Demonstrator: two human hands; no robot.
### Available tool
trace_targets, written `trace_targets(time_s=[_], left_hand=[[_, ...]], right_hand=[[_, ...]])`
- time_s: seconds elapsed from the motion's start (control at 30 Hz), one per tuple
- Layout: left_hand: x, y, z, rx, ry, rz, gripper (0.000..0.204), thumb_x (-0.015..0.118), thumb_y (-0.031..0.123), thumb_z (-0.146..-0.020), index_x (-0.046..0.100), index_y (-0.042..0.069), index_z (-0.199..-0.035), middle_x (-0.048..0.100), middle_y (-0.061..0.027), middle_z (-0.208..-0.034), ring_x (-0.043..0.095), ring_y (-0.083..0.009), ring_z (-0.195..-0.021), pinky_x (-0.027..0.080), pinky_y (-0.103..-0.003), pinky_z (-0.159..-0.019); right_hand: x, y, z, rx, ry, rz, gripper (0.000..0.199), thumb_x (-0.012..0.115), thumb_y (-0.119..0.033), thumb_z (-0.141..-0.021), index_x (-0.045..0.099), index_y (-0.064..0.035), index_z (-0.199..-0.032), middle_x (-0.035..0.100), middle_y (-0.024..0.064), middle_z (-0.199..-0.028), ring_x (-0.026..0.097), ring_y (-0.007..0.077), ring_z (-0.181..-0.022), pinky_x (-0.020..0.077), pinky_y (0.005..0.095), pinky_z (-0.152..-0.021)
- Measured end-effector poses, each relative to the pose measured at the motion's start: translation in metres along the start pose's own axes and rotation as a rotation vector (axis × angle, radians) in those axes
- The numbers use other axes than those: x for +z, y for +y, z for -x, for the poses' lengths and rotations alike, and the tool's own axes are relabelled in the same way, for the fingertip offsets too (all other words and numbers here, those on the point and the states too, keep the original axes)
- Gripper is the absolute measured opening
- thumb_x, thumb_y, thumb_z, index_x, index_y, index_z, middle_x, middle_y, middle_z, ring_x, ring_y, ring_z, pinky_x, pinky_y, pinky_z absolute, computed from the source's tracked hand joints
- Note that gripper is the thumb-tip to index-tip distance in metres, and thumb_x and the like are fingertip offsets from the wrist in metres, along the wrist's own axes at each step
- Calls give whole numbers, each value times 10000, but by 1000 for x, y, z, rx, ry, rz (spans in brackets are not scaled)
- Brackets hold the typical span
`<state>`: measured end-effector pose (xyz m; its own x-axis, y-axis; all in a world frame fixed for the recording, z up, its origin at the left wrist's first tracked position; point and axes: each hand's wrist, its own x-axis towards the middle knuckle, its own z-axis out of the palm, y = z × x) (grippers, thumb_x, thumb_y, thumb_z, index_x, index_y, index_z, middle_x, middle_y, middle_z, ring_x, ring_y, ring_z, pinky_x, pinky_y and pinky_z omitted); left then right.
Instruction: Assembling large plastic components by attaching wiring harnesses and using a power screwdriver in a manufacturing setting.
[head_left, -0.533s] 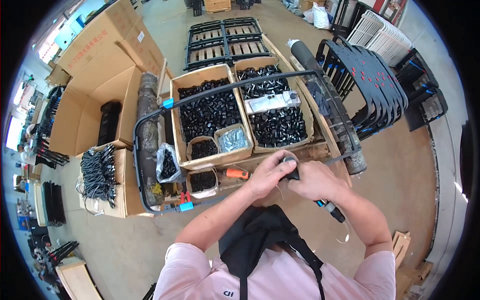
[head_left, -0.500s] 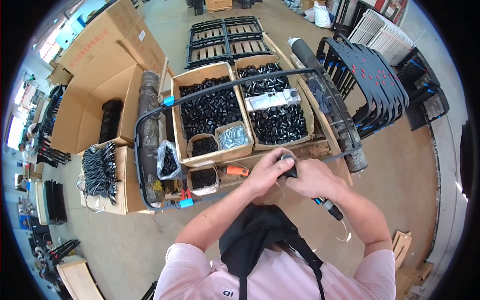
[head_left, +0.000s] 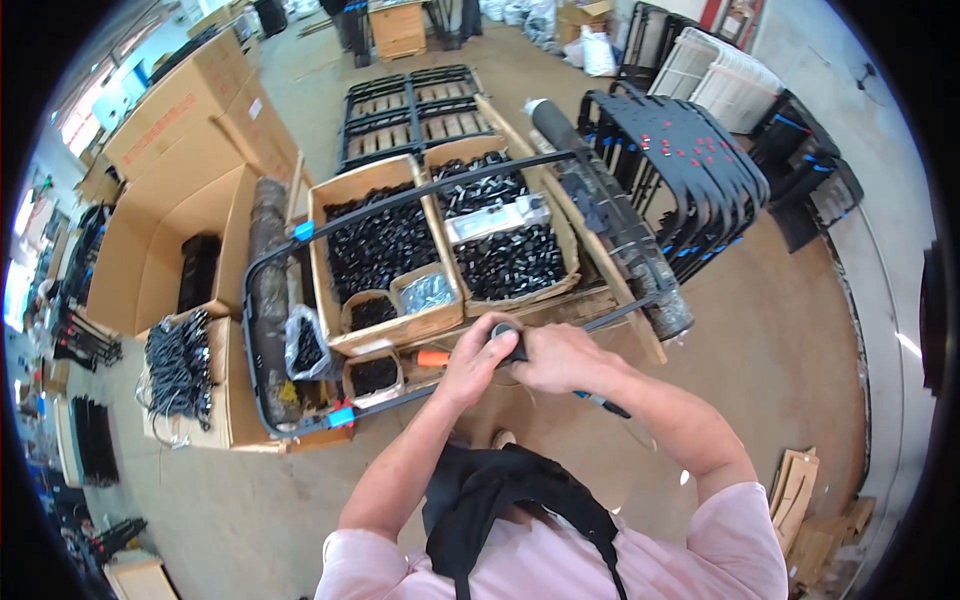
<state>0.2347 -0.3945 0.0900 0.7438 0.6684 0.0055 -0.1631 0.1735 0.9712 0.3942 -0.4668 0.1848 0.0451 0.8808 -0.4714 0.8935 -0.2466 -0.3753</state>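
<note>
Left hand (head_left: 478, 358) and right hand (head_left: 562, 357) curl tightly around a black tool (head_left: 516, 348); the black frame (head_left: 436, 186) appears nearer nine o'clock than before.

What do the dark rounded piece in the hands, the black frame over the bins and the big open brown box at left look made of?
Dark rounded gripped piece: possibly plastic or rubber, from its smooth surface, though mostly covered. Slim black rounded frame: probably painted metal, satin, given thin, even bars. Large open brown box: cardboard, matte, with thin walls.
</note>
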Motion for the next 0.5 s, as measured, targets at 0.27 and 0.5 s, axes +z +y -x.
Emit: trace_targets(time_s=[0.27, 0.5], left_hand=[[10, -3, 11, 14, 77, 100, 280, 630, 262, -1045, 627, 24, -1193, 628, -27, -1093, 556, -115, -1047, 455, -293, -967], [3, 2, 4, 37, 24, -89, 305, 632, 296, -1053, 615, 37, -1215, 610, -17, -1091, 546, -113, -1025, 473, -290, -918]], right_hand=[[1, -6, 4, 0, -27, -66, 459, 608, -371, -908, 748, 59, -984, 740, 297, -968, 735, 443, -954, 569, 521, -881], [-6, 7, -3, -5, -70, -48, 559, 683, -433, -851, 682, 11, -1191, 743, 279, -1028, 721, 447, -982, 565, 524, -866]])
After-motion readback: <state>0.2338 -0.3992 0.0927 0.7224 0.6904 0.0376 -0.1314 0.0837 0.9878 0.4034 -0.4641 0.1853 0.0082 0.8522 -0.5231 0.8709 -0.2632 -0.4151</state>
